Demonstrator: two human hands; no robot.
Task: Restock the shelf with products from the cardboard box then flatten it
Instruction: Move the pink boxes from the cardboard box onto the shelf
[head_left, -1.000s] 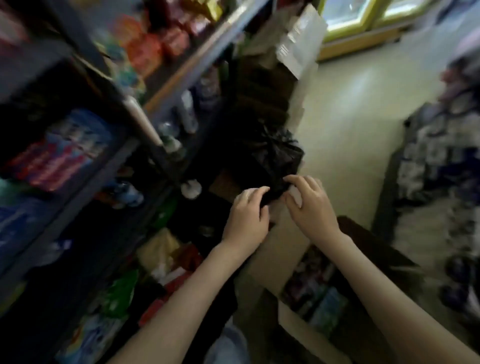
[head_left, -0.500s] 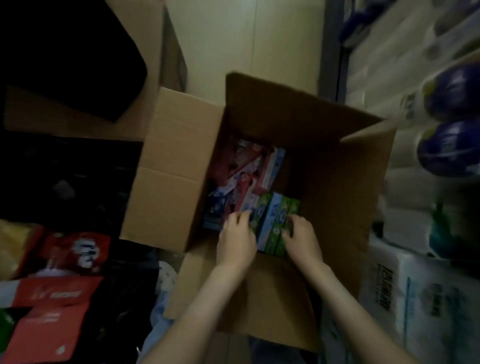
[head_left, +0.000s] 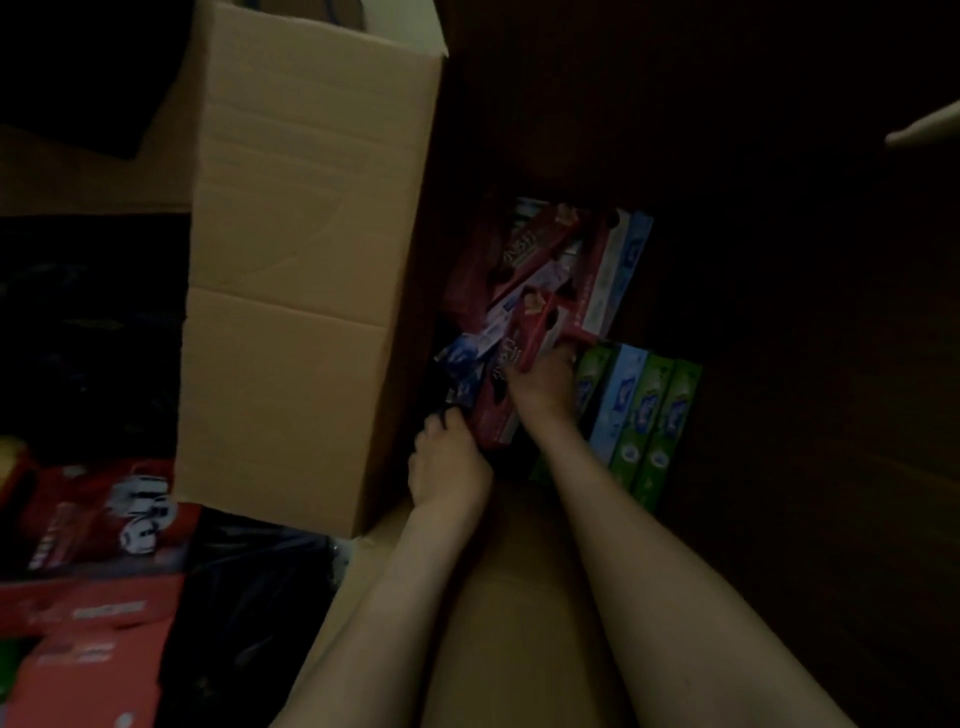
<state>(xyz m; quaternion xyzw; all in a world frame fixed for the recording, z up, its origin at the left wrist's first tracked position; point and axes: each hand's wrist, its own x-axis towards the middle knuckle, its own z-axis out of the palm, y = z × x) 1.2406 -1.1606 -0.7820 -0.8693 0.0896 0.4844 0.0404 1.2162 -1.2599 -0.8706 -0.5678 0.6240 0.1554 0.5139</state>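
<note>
Head view: looks down in dim light into an open cardboard box; both bare forearms reach inside.
Red packs: lie outside the box at lower left. They carry white lettering, too blurred to read.
Box flap: the pale left flap is folded outward, probably to keep the opening free for reaching in.
Left hand: low by the left inner wall, fingertips dipped among dark packaging. I cannot tell whether they pinch anything.
Loose cartons: dark red and pale blue, heaped at angles on the box bottom. One face has pale script, which is not legible.
Right hand: fingers curled round the near end of a dark red carton, seemingly to draw it from the heap.
Green and blue cartons: packed side by side just right of the right hand. Their small emblems are unreadable.
Task's goods: all visible products are inside the box, so restocking looks unfinished and flattening is some way off.
</note>
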